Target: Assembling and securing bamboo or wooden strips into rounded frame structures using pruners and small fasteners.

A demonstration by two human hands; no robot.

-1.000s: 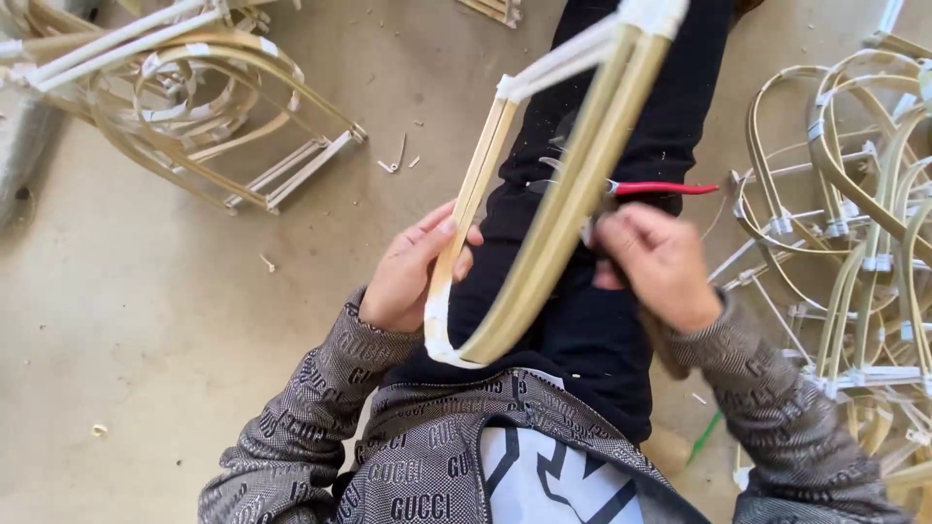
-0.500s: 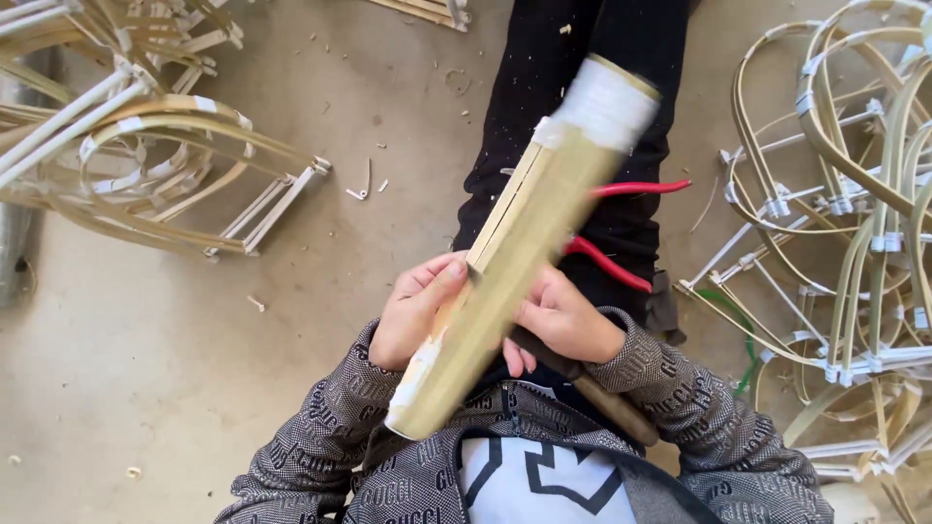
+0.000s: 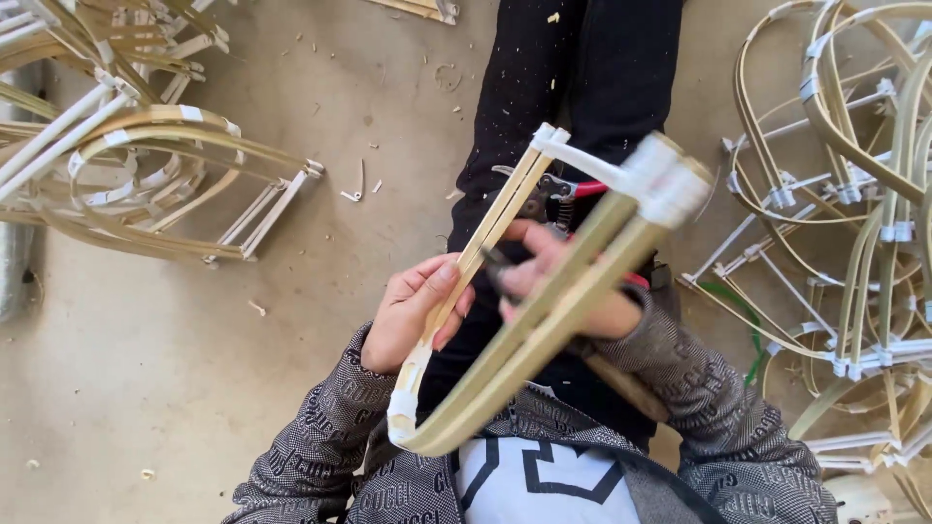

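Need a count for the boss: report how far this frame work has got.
Done: piles of taped bamboo frames lie left and right. In hand: left hand holds one bent frame by its strip; right hand works red-handled cutters behind it. What is left cannot be told.

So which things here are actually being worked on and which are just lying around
In hand:
- bent bamboo frame with white tape joints
- left hand gripping one of its strips
- right hand with red-handled pliers

Lying about:
- pile of finished taped bamboo frames on the person's left
- pile of curved bamboo frames on the person's right
- bamboo offcuts on the concrete floor
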